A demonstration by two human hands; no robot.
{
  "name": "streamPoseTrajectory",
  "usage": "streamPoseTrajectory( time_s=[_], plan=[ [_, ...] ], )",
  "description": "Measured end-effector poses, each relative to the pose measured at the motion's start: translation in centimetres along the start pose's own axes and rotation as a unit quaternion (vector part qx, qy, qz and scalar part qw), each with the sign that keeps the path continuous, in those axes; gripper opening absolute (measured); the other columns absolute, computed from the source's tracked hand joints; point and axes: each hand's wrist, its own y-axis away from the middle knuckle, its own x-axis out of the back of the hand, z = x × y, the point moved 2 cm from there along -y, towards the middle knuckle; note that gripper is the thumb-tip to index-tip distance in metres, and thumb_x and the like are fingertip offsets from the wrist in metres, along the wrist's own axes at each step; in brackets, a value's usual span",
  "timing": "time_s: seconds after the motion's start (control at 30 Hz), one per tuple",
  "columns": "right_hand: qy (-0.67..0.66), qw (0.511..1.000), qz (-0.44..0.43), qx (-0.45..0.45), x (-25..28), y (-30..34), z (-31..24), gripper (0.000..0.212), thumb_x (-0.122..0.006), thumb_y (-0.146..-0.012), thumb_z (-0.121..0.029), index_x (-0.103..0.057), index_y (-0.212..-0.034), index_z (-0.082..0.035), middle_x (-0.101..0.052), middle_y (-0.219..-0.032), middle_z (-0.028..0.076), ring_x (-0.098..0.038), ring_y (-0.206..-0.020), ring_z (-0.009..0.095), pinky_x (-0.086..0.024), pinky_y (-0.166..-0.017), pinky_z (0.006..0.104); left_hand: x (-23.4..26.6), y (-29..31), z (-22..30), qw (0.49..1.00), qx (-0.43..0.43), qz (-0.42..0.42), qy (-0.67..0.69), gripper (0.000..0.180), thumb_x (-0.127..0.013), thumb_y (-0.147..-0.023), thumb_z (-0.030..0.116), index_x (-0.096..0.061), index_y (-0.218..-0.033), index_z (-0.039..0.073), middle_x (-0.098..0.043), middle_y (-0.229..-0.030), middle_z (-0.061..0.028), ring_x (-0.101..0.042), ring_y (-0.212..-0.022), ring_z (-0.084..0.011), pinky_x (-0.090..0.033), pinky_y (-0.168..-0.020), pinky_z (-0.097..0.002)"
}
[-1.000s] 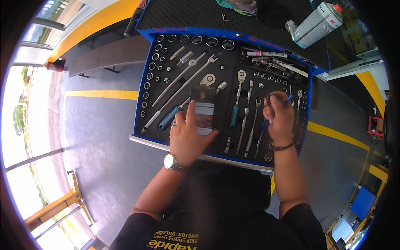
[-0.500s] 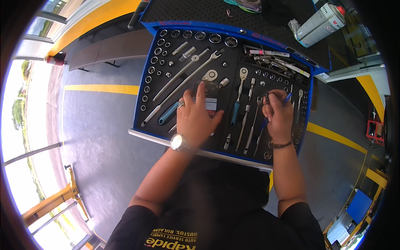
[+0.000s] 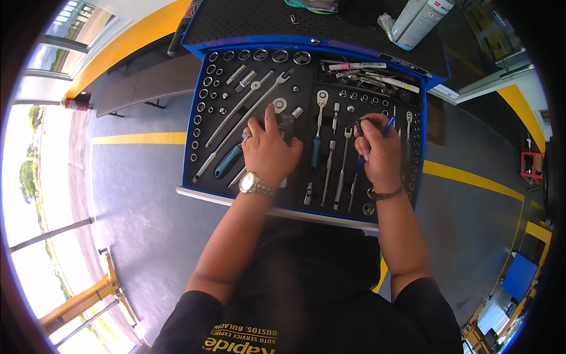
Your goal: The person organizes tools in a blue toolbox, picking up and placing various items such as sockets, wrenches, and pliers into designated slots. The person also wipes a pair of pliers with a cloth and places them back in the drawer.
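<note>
We look down at an open blue tool drawer (image 3: 190,154) lined with black foam, full of sockets, ratchets and extension bars. Our left hand (image 3: 270,150) lies flat over the middle of the tray, fingers spread and loosely open, index fingertip reaching up beside a ratchet head (image 3: 279,105); it grips nothing we can make out, and a wristwatch (image 3: 256,184) sits at the wrist. Our right hand (image 3: 377,152) hovers over the right half of the tray, fingers curled in a narrow pinch around a blue pen (image 3: 386,125), whose tip points up and to the right, with a small dark piece (image 3: 357,126), too small to identify, held at the fingertips. Both forearms rise from the bottom edge, elbows bent and wrists angled inward.

Risks, as we judge them: the small piece could slip from the pinch and drop among the foam cutouts, since the same fingers also manage the pen. The left palm, resting across loose tools, could nudge a blue-handled driver (image 3: 227,161) or a socket out of its seat
</note>
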Motion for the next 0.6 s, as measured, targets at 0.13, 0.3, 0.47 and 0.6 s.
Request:
streamPoseTrajectory(
  time_s=[0.13, 0.3, 0.47, 0.6],
  plan=[
    [-0.005, 1.000, -0.004, 0.000, 0.2, 0.0, 0.2, 0.013, -0.070, -0.101, -0.014, -0.066, -0.105, -0.003, -0.065, -0.079, 0.004, -0.047, -0.054, 0.004, -0.037, -0.051, 0.0216, -0.4, 0.0, 0.5, 0.999, -0.008, 0.014, -0.029, 0.092, -0.070, -0.080, 0.032, -0.032, -0.161, 0.011, -0.047, -0.136, -0.0287, -0.056, -0.121, -0.0472, -0.049, -0.099, -0.0563],
    [-0.009, 1.000, -0.007, 0.008, 0.2, 0.0, -0.4, 0.015, -0.072, -0.100, -0.015, -0.066, -0.106, -0.003, -0.064, -0.079, 0.002, -0.049, -0.055, 0.004, -0.038, -0.051, 0.0214, 0.1, -0.1, 0.8, 0.999, 0.010, -0.022, -0.023, 0.094, -0.070, -0.082, 0.034, -0.028, -0.163, 0.011, -0.041, -0.145, -0.0335, -0.052, -0.130, -0.0513, -0.045, -0.107, -0.0559],
    [-0.008, 1.000, -0.002, 0.010, 0.0, 0.1, -0.8, 0.016, -0.073, -0.100, -0.017, -0.067, -0.106, -0.003, -0.064, -0.077, 0.002, -0.049, -0.055, 0.003, -0.038, -0.052, 0.0213, 0.1, -0.2, 0.8, 0.999, 0.013, -0.029, -0.033, 0.095, -0.070, -0.081, 0.033, -0.028, -0.163, 0.012, -0.041, -0.146, -0.0338, -0.053, -0.129, -0.0515, -0.046, -0.108, -0.0552],
    [-0.002, 1.000, -0.003, 0.012, 0.3, -0.1, -0.6, 0.016, -0.073, -0.100, -0.017, -0.067, -0.106, -0.003, -0.063, -0.075, 0.001, -0.048, -0.055, 0.003, -0.037, -0.051, 0.0211, 0.2, -0.3, 0.6, 0.999, 0.014, -0.036, -0.013, 0.097, -0.074, -0.083, 0.037, -0.027, -0.163, 0.012, -0.044, -0.144, -0.0320, -0.056, -0.126, -0.0511, -0.048, -0.106, -0.0538]
  ],
)
